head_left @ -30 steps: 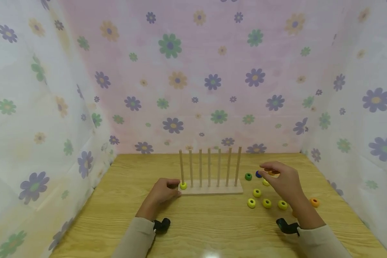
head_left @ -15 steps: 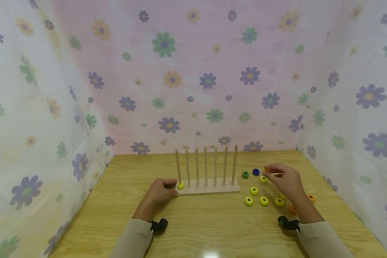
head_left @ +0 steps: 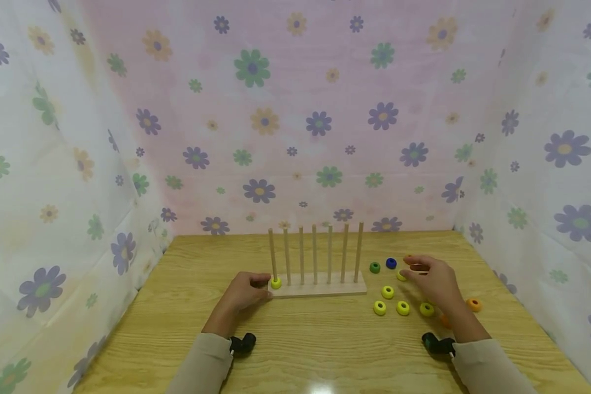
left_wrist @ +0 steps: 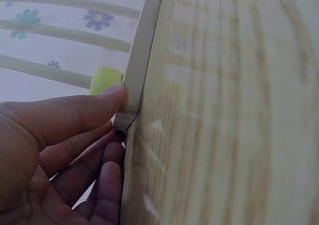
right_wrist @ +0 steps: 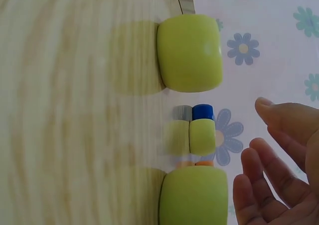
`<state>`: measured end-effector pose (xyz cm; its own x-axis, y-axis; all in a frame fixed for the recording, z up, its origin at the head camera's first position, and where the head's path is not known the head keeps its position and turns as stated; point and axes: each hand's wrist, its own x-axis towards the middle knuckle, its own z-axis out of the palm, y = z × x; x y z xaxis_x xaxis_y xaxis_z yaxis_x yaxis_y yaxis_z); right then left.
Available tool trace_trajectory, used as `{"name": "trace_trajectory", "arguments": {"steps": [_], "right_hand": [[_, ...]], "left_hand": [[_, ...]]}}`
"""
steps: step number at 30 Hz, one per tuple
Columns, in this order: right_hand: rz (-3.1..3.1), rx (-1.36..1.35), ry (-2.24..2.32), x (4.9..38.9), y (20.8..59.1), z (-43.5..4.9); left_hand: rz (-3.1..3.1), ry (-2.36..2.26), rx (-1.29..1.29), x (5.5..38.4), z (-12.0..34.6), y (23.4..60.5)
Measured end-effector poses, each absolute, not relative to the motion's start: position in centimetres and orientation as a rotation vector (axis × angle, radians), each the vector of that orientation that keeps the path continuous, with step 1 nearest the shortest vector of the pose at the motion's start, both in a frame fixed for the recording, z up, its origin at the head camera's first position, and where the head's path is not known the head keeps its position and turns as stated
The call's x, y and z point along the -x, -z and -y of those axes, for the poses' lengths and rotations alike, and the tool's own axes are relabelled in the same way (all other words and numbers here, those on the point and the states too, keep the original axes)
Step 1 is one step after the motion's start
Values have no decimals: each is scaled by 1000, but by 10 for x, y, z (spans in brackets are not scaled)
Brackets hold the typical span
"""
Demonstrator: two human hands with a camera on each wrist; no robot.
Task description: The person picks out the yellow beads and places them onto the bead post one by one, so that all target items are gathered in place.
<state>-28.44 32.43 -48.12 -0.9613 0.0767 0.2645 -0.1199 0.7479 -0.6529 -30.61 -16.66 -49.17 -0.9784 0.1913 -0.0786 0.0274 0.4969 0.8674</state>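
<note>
A wooden rack with a row of upright pegs stands on the table. My left hand holds the left end of its base; the left wrist view has the thumb on the base and the other fingers at its end. One yellow bead sits at the bottom of the leftmost peg. To the right, my right hand hovers with its fingers apart and nothing between them. Its thumb tip partly covers a yellow bead. Behind its fingertips an orange bead is mostly hidden.
Green and blue beads lie right of the rack. Several yellow beads, including a front one, are scattered nearer. An orange bead lies beyond the right wrist. Flowered cloth walls surround the wooden table.
My right hand has shifted slightly right and nearer to me, from beside the blue bead to over the yellow one. My left hand stays on the rack. The head view shifted slightly.
</note>
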Motion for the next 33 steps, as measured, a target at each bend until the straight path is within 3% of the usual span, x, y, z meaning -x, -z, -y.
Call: {"name": "trace_trajectory", "arguments": {"steps": [33], "right_hand": [[2915,-20,-1097,288,490,-329]], "left_hand": [[-2597,-1481,-193,313,167,499]]}}
